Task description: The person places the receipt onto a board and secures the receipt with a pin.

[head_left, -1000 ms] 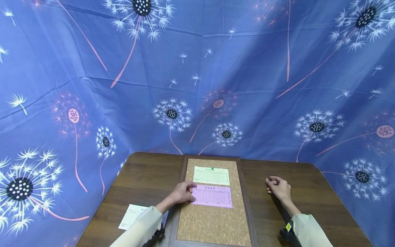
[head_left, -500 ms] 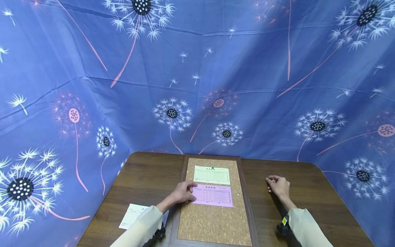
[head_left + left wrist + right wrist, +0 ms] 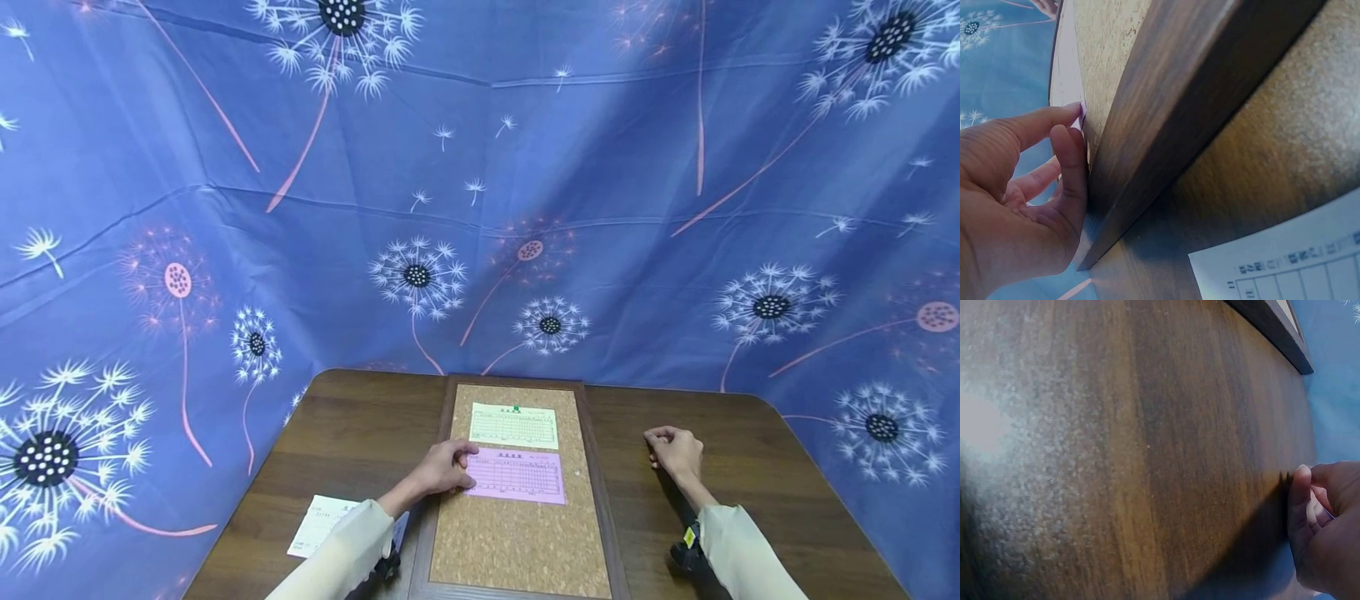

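Note:
My left hand [image 3: 438,469] pinches the left edge of a purple receipt slip [image 3: 517,477], which lies on the cork board [image 3: 521,542]. In the left wrist view, the fingers [image 3: 1071,169] are bent beside the board's frame, and one fingertip meets the slip's edge. Just above the purple slip is a green receipt slip [image 3: 513,429], with a green pushpin [image 3: 516,408] at its top. Over the table right of the board, my right hand [image 3: 678,454] has its thumb and fingers bent and close together. Whether anything small is between those fingertips cannot be seen.
A white printed slip [image 3: 322,525] lies on the wooden table [image 3: 360,425] left of the board, partly under the left sleeve. The board's raised wooden frame [image 3: 1166,106] stands beside the left hand. A blue dandelion-print cloth [image 3: 480,208] hangs behind and around the table.
My right hand has turned slightly and its wrist has shifted a little to the left. The left hand and both slips on the board stay where they were.

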Demonstrator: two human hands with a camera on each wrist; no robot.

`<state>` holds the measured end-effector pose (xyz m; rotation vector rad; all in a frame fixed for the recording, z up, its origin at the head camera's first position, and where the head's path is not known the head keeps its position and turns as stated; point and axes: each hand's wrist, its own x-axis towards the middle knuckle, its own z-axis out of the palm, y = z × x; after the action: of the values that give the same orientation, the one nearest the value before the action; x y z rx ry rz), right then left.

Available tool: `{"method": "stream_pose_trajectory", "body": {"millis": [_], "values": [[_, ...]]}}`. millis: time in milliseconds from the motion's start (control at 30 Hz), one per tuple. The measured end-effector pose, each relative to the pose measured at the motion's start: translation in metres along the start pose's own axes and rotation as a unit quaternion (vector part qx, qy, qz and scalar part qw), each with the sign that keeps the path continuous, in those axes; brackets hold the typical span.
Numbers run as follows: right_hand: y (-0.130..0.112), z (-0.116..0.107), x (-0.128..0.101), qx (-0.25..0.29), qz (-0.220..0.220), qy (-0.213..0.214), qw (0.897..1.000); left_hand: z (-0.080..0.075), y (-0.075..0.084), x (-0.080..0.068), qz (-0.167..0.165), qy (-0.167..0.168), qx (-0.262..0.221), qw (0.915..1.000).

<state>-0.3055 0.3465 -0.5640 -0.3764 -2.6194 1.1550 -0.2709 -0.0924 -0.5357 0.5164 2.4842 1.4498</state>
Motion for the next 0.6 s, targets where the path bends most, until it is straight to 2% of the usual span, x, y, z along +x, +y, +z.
{"method": "stream_pose_trajectory", "body": {"millis": [267, 433, 600], "values": [[0.002, 0.002, 0.003, 0.009, -0.007, -0.014, 1.000, 0.000, -0.002, 0.002, 0.001, 0.001, 0.004, 1.0000], [0.002, 0.001, 0.000, -0.007, -0.014, -0.029, 0.999, -0.001, -0.001, 0.002, 0.006, -0.002, 0.015, 0.9999], [-0.001, -0.005, -0.011, -0.022, -0.045, -0.071, 0.996, 0.001, 0.001, 0.002, -0.001, -0.004, 0.011, 0.9999]]}}
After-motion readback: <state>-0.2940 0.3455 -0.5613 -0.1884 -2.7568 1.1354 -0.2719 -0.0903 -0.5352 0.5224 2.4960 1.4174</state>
